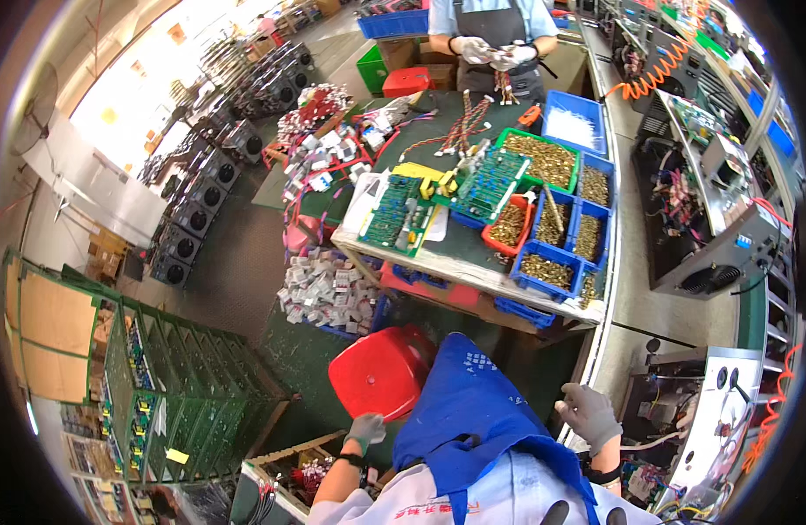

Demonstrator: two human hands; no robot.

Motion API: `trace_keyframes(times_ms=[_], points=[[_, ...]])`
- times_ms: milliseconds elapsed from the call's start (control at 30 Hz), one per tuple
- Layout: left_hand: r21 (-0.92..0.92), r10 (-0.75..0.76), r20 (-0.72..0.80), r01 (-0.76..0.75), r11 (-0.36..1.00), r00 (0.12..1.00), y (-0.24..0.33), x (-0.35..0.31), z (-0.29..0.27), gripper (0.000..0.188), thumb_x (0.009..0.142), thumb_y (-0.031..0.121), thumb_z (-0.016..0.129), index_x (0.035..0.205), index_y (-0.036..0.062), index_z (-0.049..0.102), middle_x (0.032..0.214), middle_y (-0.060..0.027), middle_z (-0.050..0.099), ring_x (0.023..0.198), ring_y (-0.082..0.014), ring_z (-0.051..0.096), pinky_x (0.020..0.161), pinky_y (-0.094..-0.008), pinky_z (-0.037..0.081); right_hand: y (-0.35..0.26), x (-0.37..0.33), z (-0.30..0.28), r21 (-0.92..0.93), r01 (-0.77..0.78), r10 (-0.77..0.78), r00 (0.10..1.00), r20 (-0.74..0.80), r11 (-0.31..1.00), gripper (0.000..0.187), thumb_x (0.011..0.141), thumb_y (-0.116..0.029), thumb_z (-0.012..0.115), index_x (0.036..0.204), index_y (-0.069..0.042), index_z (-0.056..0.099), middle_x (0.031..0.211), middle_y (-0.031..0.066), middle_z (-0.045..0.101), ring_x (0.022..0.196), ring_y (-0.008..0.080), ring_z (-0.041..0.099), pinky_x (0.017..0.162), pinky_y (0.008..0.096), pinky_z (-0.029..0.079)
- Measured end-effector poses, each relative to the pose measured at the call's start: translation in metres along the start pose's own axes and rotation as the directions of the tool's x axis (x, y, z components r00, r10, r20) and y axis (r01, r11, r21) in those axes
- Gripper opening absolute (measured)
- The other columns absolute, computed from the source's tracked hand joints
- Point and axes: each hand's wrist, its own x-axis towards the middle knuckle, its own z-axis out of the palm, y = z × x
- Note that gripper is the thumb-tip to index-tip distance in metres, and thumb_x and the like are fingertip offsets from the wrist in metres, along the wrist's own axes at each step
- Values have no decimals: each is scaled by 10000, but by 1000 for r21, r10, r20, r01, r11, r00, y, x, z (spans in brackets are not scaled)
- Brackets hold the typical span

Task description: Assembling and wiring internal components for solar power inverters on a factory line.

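Note:
My left hand (366,430), in a grey glove, is down by the near edge of a red plastic stool (375,374); its fingers look loosely extended, and whether they touch the stool is unclear. My right hand (590,414), gloved too, hovers beside the workbench's near right corner with fingers apart and nothing in it. A blue apron (473,411) covers my front. On the bench (473,293) lie two green circuit boards, one (396,214) at the left and another (490,182) beside a green bin (543,157) of brass-coloured parts.
Blue bins (547,271) and a red bin (508,224) of small metal parts line the bench's right side. Across it a co-worker (495,52) handles wires. White connectors (329,289) fill a crate at left. A green rack (184,385) stands lower left; metal-cased machines (718,254) stand right.

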Motion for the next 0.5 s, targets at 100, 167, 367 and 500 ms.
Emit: trace_keyframes(times_ms=[100, 167, 367, 500], points=[[-19, 110, -31, -110, 994, 993, 72, 6, 27, 171, 918, 196, 607, 1011, 59, 565, 758, -49, 577, 590, -166, 575, 537, -325, 514, -12, 11, -1, 4, 32, -32, 998, -48, 999, 356, 822, -352, 632, 1071, -99, 597, 817, 130, 636, 809, 339, 626, 693, 450, 490], [-30, 197, -24, -197, 980, 980, 131, 10, 38, 181, 922, 190, 601, 1034, 55, 558, 775, -56, 581, 582, -160, 565, 541, -314, 515, -22, 22, -2, -7, 43, -44, 998, -46, 999, 348, 816, -345, 641, 1068, -109, 598, 819, 123, 635, 801, 336, 625, 695, 448, 491], [192, 527, -61, -508, 840, 848, 308, 22, 32, 201, 887, 90, 594, 1081, 53, 635, 781, -20, 628, 608, -117, 606, 523, -261, 506, -40, 69, 5, -19, 84, -84, 996, 34, 996, 338, 806, -336, 649, 1045, -100, 610, 805, 125, 634, 789, 336, 625, 697, 459, 490], [215, 594, -74, -568, 794, 801, 414, 47, 3, 241, 896, 158, 605, 1112, 55, 639, 865, -13, 642, 716, -93, 610, 579, -250, 514, -48, 102, 17, -86, 74, -76, 997, -19, 994, 352, 812, -376, 633, 1042, -109, 615, 838, 146, 643, 811, 361, 632, 722, 473, 499]])
